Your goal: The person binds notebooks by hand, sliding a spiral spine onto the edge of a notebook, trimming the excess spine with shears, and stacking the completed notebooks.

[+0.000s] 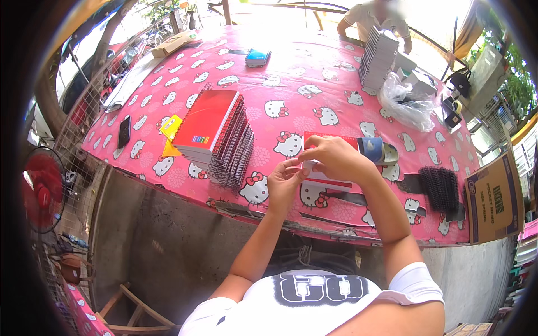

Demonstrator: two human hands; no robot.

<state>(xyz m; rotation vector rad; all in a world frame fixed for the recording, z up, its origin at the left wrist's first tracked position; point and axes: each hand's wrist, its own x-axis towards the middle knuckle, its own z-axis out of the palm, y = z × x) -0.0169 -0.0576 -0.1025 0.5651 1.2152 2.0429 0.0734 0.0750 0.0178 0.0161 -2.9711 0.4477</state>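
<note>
Near the table's front edge, a red-covered notebook (349, 143) with white page edges lies partly under my hands. My left hand (284, 182) is closed in a pinch at its left edge. My right hand (339, 158) arches over it, thumb and fingers pinched close to the left fingertips. A small white piece shows between the two hands; whether it is part of the notebook I cannot tell. Just right of my right hand is a dark blue rolled or curved item (374, 150). To the left stands a tall stack of red spiral notebooks (208, 120).
Black spiral coils (439, 189) lie at the right, beside a cardboard box (493, 196). Further left are yellow booklets (170, 129) and a phone (124, 132). A blue notebook (258, 57) lies farther back. Another person (364, 22) is behind a notebook stack (379, 59) and plastic bag (406, 101).
</note>
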